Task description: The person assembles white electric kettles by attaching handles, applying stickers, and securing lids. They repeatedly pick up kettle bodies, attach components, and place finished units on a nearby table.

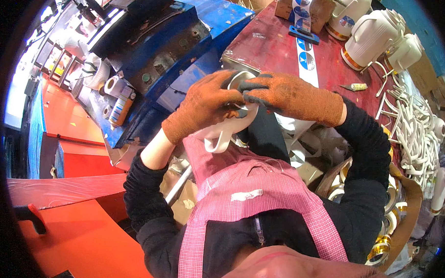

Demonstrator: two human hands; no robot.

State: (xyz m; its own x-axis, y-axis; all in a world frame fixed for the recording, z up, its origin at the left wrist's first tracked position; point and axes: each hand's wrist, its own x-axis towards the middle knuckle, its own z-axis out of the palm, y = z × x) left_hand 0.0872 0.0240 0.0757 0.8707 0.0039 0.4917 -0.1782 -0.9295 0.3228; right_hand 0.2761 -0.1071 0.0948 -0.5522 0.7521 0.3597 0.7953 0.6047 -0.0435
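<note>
Both hands wear orange gloves with dark palms. A white plastic jug body [238,124] with a loop-shaped part is held between them, above my lap. My left hand [204,101] wraps round its left side and upper rim. My right hand [287,96] grips the upper right rim, its fingers bent over the edge and close to the left hand's fingers. The gloves hide much of the jug's upper part. Beyond my right hand, a strip of blue and white round labels [306,58] runs down the red table [270,45].
Several cream jugs with gold bands [370,41] stand at the far right. A small knife [354,87] lies near a heap of white plastic handles [419,131]. A box of gold-banded parts [408,209] is by my right elbow. Blue machinery [171,71] and an orange-red surface [81,242] are left.
</note>
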